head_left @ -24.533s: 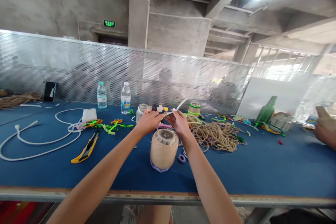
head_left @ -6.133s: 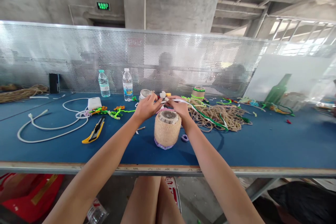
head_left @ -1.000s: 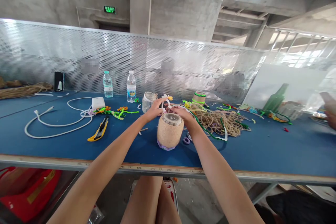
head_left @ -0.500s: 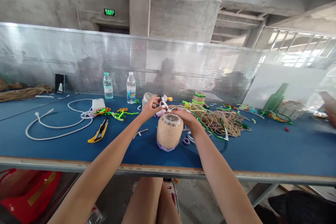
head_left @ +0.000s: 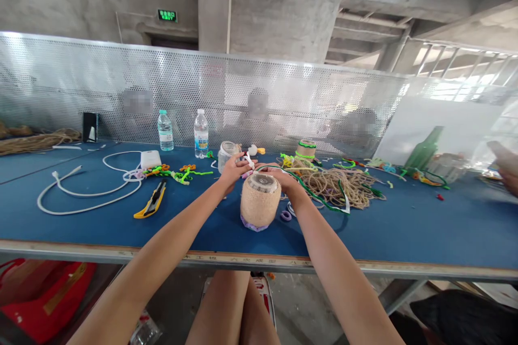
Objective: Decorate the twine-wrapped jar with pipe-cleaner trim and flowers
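A twine-wrapped jar (head_left: pixel 260 204) stands upside down in front of me, glass base up, with a purple fuzzy edging (head_left: pixel 253 225) at the bottom. Just behind its left side, my left hand (head_left: pixel 232 173) has its fingers closed on a white pipe cleaner piece (head_left: pixel 250 161), which looks bent or looped. My right hand (head_left: pixel 282 178) is curled at the jar's far right side, its fingertips partly hidden, close to the white piece. Pinkish bits lie between the hands. Beyond my left hand is a clear jar (head_left: pixel 227 152). A purple ring (head_left: pixel 285 216) lies right of the wrapped jar.
Tangled twine (head_left: pixel 343 186) with a green strip covers the table right of my hands. To the left lie a yellow utility knife (head_left: pixel 150 202), a white cable (head_left: pixel 93 210) and coloured pipe cleaners (head_left: pixel 178 175). Water bottles (head_left: pixel 201 135) stand behind. Another person's hand (head_left: pixel 505 164) shows far right.
My left fingers have come down and closed in on the white piece, whose raised loop now looks smaller and bunched. The wrapped jar stays put; the view has shifted slightly.
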Available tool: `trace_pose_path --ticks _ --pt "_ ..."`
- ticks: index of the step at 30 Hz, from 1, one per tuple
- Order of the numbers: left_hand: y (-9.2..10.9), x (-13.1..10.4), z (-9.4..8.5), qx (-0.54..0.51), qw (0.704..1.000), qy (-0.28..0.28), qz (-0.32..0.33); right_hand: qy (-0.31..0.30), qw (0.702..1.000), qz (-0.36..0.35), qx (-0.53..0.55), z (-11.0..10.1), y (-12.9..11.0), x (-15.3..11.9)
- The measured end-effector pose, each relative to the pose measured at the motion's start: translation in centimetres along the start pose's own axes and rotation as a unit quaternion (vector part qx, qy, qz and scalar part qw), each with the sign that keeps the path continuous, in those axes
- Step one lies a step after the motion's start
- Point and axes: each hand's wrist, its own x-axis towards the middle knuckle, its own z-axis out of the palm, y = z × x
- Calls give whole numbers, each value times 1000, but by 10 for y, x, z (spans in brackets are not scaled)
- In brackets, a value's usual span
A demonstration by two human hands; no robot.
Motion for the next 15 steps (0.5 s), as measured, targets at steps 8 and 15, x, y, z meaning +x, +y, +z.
trace_pose_path --ticks 8,15 --pt "6 0 4 -8 997 67 -40 -18 1000 14 7 -2 2 4" --pt "5 6 5 24 991 113 -61 -16 999 29 20 -1 -2 2"
